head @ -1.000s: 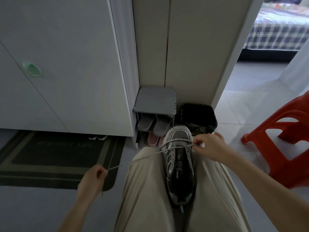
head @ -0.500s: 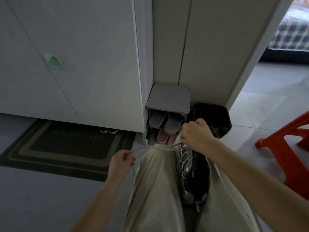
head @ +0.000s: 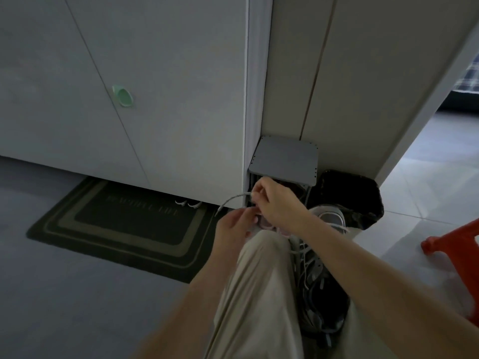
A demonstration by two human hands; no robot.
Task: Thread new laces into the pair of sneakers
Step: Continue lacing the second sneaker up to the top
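A grey and white sneaker (head: 320, 270) lies wedged between my thighs in beige trousers, toe pointing away from me. A pale lace (head: 234, 198) runs from its front eyelets up to my hands. My right hand (head: 274, 200) pinches the lace above my left knee, and the lace end arcs out to the left of it. My left hand (head: 234, 225) sits just below and touching the right, fingers at the lace; its grip is partly hidden. The second sneaker is not in view.
A small grey shoe rack (head: 285, 161) with slippers stands against the wall ahead, a black bin (head: 355, 195) to its right. A dark doormat (head: 124, 224) lies on the left floor under white cabinet doors (head: 124, 94). A red plastic stool (head: 456, 250) stands at right.
My left hand has come in from the far left to meet my right hand above my left knee. The taut lace has gone slack into a short arc. The view has swung left.
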